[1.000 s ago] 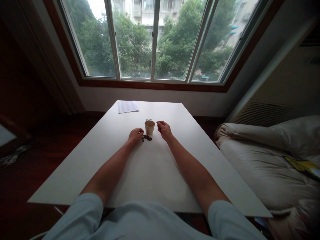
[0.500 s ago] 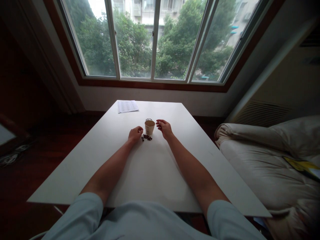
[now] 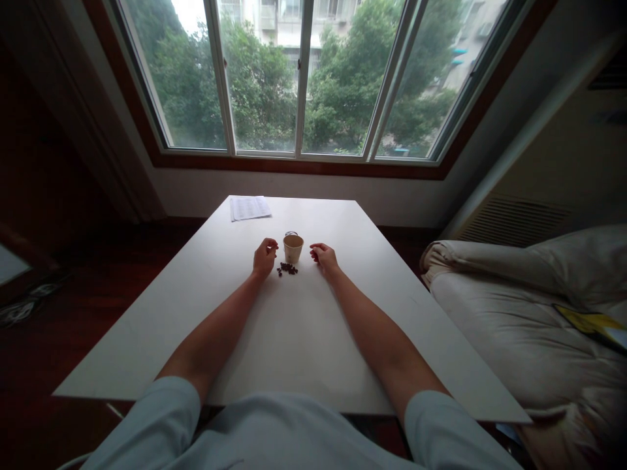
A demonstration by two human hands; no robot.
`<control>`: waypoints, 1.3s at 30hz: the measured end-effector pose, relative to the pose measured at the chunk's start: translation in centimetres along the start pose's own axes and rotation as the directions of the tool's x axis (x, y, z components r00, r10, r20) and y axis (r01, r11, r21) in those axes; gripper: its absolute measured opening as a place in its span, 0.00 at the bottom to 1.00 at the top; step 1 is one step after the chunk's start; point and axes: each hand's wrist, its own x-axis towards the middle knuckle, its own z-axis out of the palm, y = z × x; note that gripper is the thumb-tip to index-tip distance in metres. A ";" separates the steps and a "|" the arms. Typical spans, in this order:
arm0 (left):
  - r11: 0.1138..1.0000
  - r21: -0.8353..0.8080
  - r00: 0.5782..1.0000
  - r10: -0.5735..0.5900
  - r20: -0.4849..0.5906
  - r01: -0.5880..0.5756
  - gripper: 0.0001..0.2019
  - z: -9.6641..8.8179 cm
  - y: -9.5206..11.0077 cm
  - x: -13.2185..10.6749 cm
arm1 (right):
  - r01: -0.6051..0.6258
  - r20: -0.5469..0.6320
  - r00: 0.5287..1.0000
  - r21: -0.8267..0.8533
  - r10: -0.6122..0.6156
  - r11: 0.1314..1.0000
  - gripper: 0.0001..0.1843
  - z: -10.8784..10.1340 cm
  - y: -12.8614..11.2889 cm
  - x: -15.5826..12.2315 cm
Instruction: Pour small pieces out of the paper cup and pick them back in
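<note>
A small tan bucket [image 3: 293,250], its thin handle folded to the far side, stands upright on the white table. In front of it lies a loose pile of small dark brown pieces [image 3: 288,268] that look like beans or dried fruit. Just left of the bucket, near rim height, my left hand [image 3: 265,256] is raised with thumb and fingertips pinched together; whatever is between them is too small to make out. My right hand [image 3: 324,257] is to the right of the bucket, fingers loosely bent and apart, with nothing visible in it. Neither hand touches the bucket. The bucket's bottom is hidden.
Printed sheets of paper [image 3: 249,208] lie at the table's far left corner. Beyond the white table [image 3: 294,346] is a wide window [image 3: 298,85]. A beige sofa [image 3: 494,326] with a yellow and black item [image 3: 590,323] on it stands at the right.
My left hand has risen from beside the dark pieces to beside the bucket's rim. My right hand has drawn slightly down and right, its fingers more bent. The bucket stays put.
</note>
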 end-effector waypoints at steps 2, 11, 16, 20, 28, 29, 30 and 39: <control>0.999 0.031 1.000 0.022 -0.012 -0.021 0.08 -0.1 0.8 -0.3 | 0.018 0.017 1.000 -0.030 -0.018 0.999 0.14 0.1 0.2 0.0; 0.993 0.093 0.998 0.066 0.003 -0.066 0.15 0.0 3.3 -1.3 | 0.046 0.041 0.998 -0.070 -0.043 0.996 0.15 0.1 0.5 0.1; 0.977 0.130 0.983 0.160 0.086 -0.171 0.22 0.2 3.7 -1.5 | 0.058 0.049 0.997 -0.088 -0.054 0.994 0.15 0.2 0.6 0.1; 0.955 0.117 0.962 0.266 0.061 -0.272 0.22 0.3 3.5 -1.5 | 0.099 0.059 0.994 -0.167 -0.090 0.981 0.14 0.2 0.9 0.2; 0.948 0.246 0.977 0.212 -0.019 -0.201 0.15 -0.5 1.9 -0.7 | 0.338 0.331 0.925 -0.487 -0.187 0.806 0.12 0.0 0.3 -0.9; 0.947 0.272 0.983 0.181 -0.018 -0.170 0.13 -0.6 1.5 -0.5 | 0.374 0.380 0.906 -0.508 -0.188 0.776 0.11 0.0 0.1 -1.2; 0.945 0.297 0.989 0.145 0.000 -0.139 0.12 -0.7 1.1 -0.3 | 0.407 0.424 0.886 -0.521 -0.186 0.751 0.11 -0.1 0.0 -1.4; 0.841 0.541 0.954 -0.145 0.263 -0.022 0.10 -0.9 -1.4 0.4 | 0.545 0.607 0.783 -0.565 -0.137 0.620 0.10 0.2 -1.0 -2.2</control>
